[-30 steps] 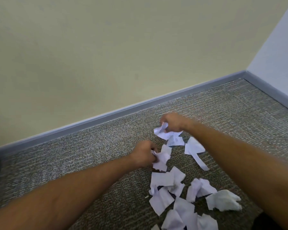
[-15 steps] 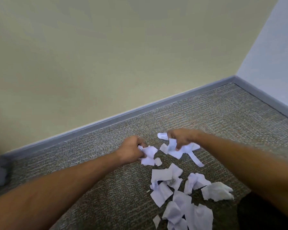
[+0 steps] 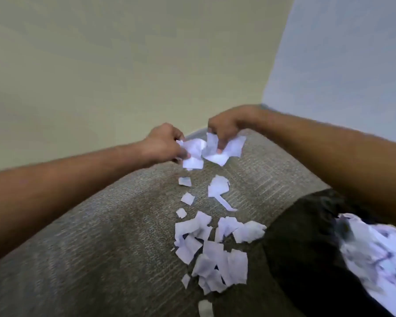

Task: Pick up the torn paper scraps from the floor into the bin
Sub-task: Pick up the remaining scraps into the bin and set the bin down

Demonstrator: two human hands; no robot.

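Observation:
My left hand [image 3: 164, 143] grips a bunch of white paper scraps [image 3: 193, 152] lifted above the carpet. Right beside it my right hand [image 3: 226, 124] pinches another bunch of scraps [image 3: 229, 148]; the two bunches touch. Below them several torn white scraps lie on the grey-brown carpet: small bits [image 3: 185, 181], a larger piece with a tail [image 3: 218, 188], and a dense pile [image 3: 210, 250] nearer to me. At the lower right a black bin [image 3: 306, 236] shows, lined with a dark bag and holding crumpled paper [image 3: 375, 255].
A beige wall [image 3: 124, 65] runs across the back and meets a pale blue-grey wall [image 3: 343, 65] at a corner behind my hands. Carpet [image 3: 89, 236] spreads to the left of the scraps.
Both hands have risen off the carpet with their scraps and come together. The view tilted and shifted, bringing the black bin into sight at lower right. Some scraps dropped or stayed below.

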